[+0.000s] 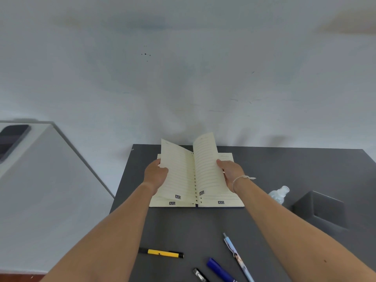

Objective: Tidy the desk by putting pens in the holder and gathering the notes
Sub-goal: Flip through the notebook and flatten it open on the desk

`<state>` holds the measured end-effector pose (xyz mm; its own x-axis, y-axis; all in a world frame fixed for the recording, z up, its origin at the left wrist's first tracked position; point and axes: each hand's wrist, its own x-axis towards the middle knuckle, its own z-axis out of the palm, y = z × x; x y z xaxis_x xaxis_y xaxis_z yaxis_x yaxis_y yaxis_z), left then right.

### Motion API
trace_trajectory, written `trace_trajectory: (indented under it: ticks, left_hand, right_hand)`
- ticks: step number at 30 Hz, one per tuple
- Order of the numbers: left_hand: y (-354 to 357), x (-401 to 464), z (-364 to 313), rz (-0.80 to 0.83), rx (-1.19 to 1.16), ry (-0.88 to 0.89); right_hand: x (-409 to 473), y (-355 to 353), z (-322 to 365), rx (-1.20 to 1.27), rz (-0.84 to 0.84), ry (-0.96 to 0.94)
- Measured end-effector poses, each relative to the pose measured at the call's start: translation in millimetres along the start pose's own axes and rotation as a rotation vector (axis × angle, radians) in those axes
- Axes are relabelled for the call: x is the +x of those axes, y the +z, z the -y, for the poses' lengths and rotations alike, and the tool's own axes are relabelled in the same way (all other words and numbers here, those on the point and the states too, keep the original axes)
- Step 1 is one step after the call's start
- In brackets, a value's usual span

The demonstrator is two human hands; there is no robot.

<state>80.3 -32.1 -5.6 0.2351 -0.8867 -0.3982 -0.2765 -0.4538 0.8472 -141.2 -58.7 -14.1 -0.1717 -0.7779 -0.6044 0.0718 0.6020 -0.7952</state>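
An open spiral notebook (pixel 221 199) with cream lined pages lies at the far middle of the dark desk (pixel 183 226). My left hand (pixel 155 173) grips the lifted left pages by their outer edge. My right hand (pixel 231 173) holds the raised right pages the same way. Both page bundles stand tilted up toward each other over the spine. Near the front edge lie a yellow-and-black pen (pixel 161 252), a dark blue pen (pixel 220 270), a light blue pen (pixel 238 257) and a small black pen (pixel 200 275). A dark square holder (pixel 320 209) stands at the right.
A clear plastic bottle (pixel 278 194) lies between the notebook and the holder. To the left, a white cabinet (pixel 40 190) carries a dark phone (pixel 12 139). A pale wall rises just behind the desk's far edge.
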Motion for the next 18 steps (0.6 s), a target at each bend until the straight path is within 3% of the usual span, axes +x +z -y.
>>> trace_trajectory:
  ticks: [10, 18]
  left_hand:
    - [-4, 1, 9, -0.049, 0.151, 0.091]
    - [1, 0, 24, -0.053, 0.575, 0.112]
  right_hand:
    - [5, -41, -8, -0.209, -0.265, -0.165]
    - [4, -38, -23, -0.502, -0.262, -0.297]
